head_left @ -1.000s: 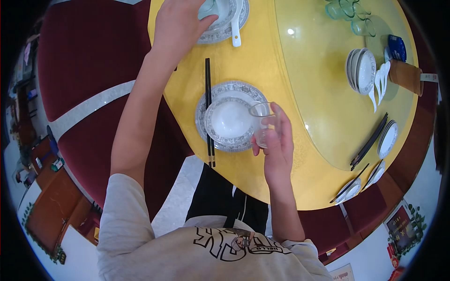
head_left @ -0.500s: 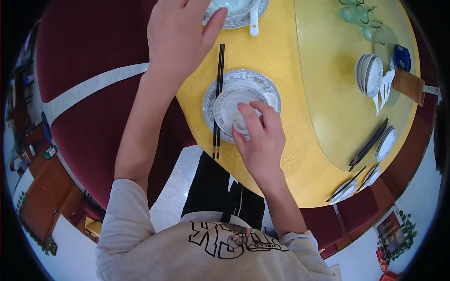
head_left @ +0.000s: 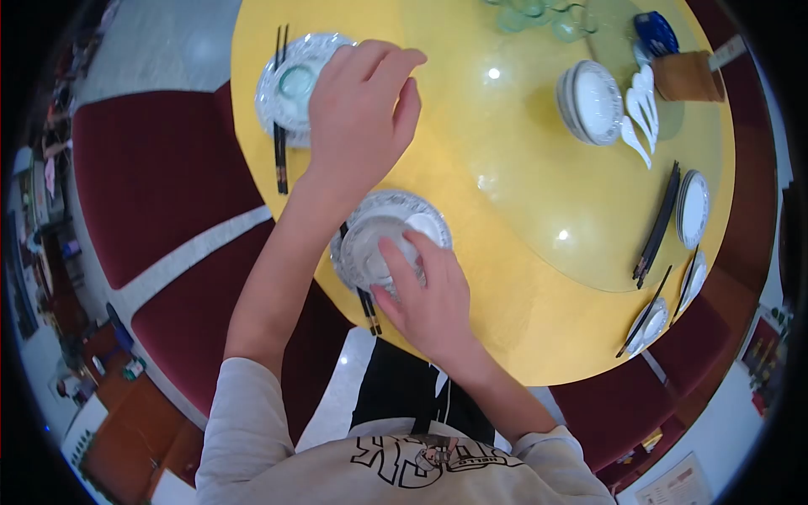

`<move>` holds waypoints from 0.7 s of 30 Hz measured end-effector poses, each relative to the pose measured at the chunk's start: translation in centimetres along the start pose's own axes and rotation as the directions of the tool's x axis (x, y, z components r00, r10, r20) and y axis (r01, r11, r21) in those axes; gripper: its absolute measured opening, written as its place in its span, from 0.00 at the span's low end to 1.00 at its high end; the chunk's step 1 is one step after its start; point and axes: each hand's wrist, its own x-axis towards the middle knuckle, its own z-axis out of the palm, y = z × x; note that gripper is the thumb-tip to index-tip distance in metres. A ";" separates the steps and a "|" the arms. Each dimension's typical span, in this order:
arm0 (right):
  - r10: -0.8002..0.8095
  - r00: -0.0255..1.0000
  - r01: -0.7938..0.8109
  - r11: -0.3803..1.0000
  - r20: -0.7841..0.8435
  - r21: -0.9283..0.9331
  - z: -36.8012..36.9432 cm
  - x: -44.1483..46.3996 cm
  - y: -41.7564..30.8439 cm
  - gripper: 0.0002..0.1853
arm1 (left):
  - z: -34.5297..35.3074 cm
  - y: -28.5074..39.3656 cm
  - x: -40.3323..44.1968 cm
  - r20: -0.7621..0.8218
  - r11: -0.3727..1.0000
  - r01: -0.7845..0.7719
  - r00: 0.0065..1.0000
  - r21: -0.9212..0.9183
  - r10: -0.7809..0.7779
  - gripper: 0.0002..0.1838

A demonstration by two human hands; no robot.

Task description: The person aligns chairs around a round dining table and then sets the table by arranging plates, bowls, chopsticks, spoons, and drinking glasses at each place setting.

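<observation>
My right hand (head_left: 425, 299) is over the near bowl (head_left: 364, 238), fingers curved at a clear glass (head_left: 380, 271) in it. That bowl stands on a patterned plate (head_left: 396, 202), with a white spoon (head_left: 423, 224) at its far side and black chopsticks (head_left: 370, 313) partly hidden at its left. Raised above the yellow table (head_left: 505, 337), my left hand (head_left: 366, 109) has its fingers apart and holds nothing. It partly covers the farther place setting, where a greenish glass (head_left: 297, 82) sits in a bowl beside black chopsticks (head_left: 281, 118).
The glass turntable (head_left: 539, 185) bears stacked bowls (head_left: 596, 103), white spoons (head_left: 641, 108), dark chopsticks (head_left: 656, 227), stacked plates (head_left: 693, 209), green glasses (head_left: 568, 25), a blue packet (head_left: 655, 34) and a brown holder (head_left: 686, 77). Dark red chairs (head_left: 151, 177) surround the table.
My left hand has moved away from the farther glass, toward the turntable. My right hand has lowered the clear glass into the near bowl. The view has shifted, showing more of the farther setting.
</observation>
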 end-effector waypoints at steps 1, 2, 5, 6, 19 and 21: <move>-0.026 0.997 0.027 1.000 -0.069 0.010 -0.4 -0.6 0.1 0.32 | 1.5 0.2 1.3 0.045 0.999 0.038 0.998 -0.017 -0.038 0.16; -0.016 0.994 0.018 1.000 -0.111 0.014 -1.1 -1.1 0.2 0.29 | 3.1 0.4 2.7 0.091 0.996 0.079 0.993 -0.032 -0.076 0.16; 0.042 0.983 -0.040 0.999 -0.181 0.016 -2.9 -2.9 1.2 0.27 | 8.9 -1.0 7.3 0.060 0.993 -0.119 0.991 -0.005 0.119 0.25; 0.120 0.975 -0.115 0.993 -0.184 0.040 -3.5 -3.5 1.4 0.22 | 10.3 -1.2 8.6 0.061 0.990 -0.138 0.988 -0.008 0.139 0.25; 0.304 0.904 -0.278 0.952 -0.301 0.129 -5.9 -5.8 5.4 0.19 | 17.1 -2.9 12.5 0.353 0.996 0.087 0.932 0.015 -0.087 0.36; 0.301 0.904 -0.264 0.951 -0.304 0.159 -5.9 -5.3 5.4 0.19 | 16.7 -2.7 11.5 0.361 0.995 0.099 0.927 0.028 -0.102 0.35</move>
